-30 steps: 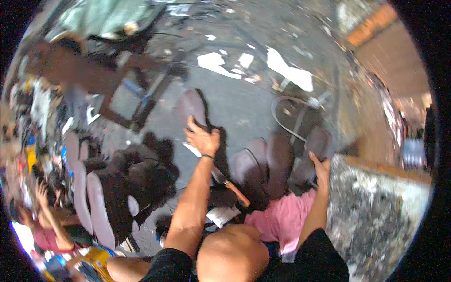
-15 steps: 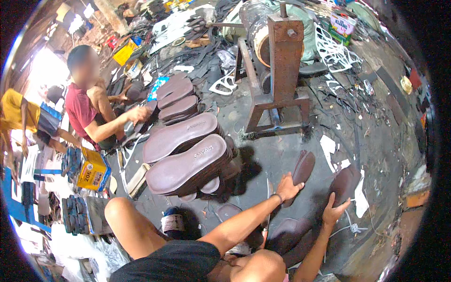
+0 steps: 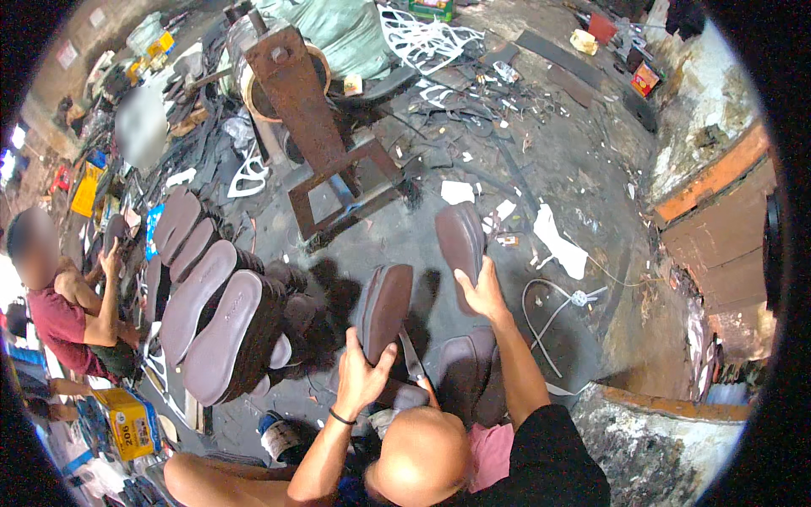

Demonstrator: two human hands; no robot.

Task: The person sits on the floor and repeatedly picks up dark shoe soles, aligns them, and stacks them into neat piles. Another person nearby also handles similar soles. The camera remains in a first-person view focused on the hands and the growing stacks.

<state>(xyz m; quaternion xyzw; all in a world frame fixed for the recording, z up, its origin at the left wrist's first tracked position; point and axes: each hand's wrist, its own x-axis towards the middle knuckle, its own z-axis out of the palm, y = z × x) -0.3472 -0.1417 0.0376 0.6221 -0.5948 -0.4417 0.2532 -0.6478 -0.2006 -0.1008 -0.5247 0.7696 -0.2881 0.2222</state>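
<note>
My left hand (image 3: 363, 373) grips a brown shoe sole (image 3: 389, 308) by its near end, thumb on one side and fingers on the other. The sole stands tilted, showing its broad face and layered edge. To its right, my right hand (image 3: 485, 291) is closed around the lower part of another brown sole (image 3: 459, 241). The two soles are apart. Below them, more brown soles (image 3: 465, 367) lie by my knee. A knife-like tool with a metal blade and orange handle (image 3: 428, 391) lies between these and my left hand.
Stacked brown soles (image 3: 235, 334) stand on the left. A rusty metal stand (image 3: 296, 93) is ahead. White cut-out scraps (image 3: 557, 245) and a looped white cord (image 3: 541, 325) lie right. A stained low wall (image 3: 650, 439) stands near right. Another person (image 3: 76, 313) sits far left, holding a sole.
The view has swung to the right, so the stacked soles and stand sit further left. Both hands still hold their soles, now lifted more upright and wider apart.
</note>
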